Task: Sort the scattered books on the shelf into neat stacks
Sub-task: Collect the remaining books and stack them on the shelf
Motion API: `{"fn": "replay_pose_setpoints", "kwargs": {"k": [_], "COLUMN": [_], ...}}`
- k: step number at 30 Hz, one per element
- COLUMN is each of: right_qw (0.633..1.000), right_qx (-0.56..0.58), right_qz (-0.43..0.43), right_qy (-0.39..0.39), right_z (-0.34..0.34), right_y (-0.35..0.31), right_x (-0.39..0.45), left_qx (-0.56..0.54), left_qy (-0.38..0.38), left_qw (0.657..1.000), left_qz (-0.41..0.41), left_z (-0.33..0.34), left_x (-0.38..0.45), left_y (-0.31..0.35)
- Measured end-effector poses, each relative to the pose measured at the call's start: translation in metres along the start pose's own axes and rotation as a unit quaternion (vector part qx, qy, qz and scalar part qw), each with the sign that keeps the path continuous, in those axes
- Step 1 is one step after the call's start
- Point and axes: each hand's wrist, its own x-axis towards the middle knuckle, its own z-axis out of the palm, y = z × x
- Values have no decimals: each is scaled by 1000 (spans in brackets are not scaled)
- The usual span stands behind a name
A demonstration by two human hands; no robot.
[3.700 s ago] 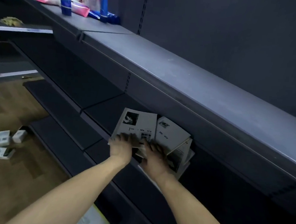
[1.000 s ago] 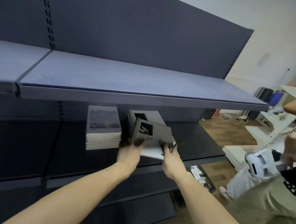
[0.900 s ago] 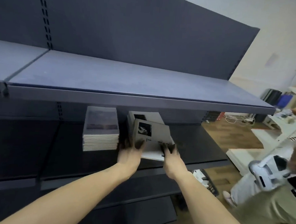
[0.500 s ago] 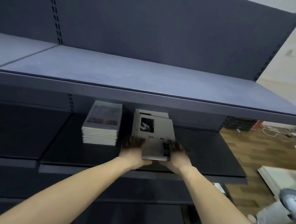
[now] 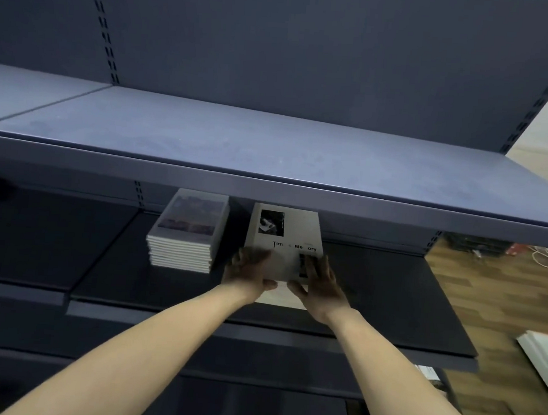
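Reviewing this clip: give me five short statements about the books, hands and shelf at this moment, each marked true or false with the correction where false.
1. Both hands hold the white book. True: the left hand and right hand grip its near end.
2. A neat stack of books lies left of the white book. True.
3. The stack touches the white book. False: a gap separates them.
4. The books sit on the upper shelf. False: they are on the dark shelf beneath it.
5. The white book stands upright. False: it lies roughly flat.
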Motion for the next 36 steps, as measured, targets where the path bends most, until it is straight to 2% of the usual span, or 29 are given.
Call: {"fn": "replay_pose_setpoints", "kwargs": {"k": [4, 10, 13, 16, 19, 23, 27, 36], "right_qw": [1000, 999, 997, 995, 993, 988, 981, 962], "right_qx": [0, -47, -79, -83, -63, -38, -35, -55], "right_qz": [2, 6, 2, -38, -70, -124, -175, -258], "right_qy": [6, 0, 21, 51, 71, 88, 72, 69], "right_z": [11, 6, 3, 0, 1, 11, 24, 52], "right_y": [1, -1, -4, -7, -18, -53, -94, -222], "right_x": [2, 2, -3, -9, -11, -13, -13, 0], "left_qx": [2, 46, 62, 71, 72, 89, 76, 82], "left_qy": [-41, -63, -34, 25, 38, 63, 85, 116], "left_qw": [999, 997, 997, 997, 997, 994, 993, 986], "left_qz": [-1, -8, -14, -2, -16, -17, -20, -91], "left_z": [1, -4, -4, -2, -1, -10, -32, -88], "left_x": [10, 9, 2, -9, -21, -41, -59, -93], "left_y": [-1, 4, 6, 4, -5, -22, -49, -162]}}
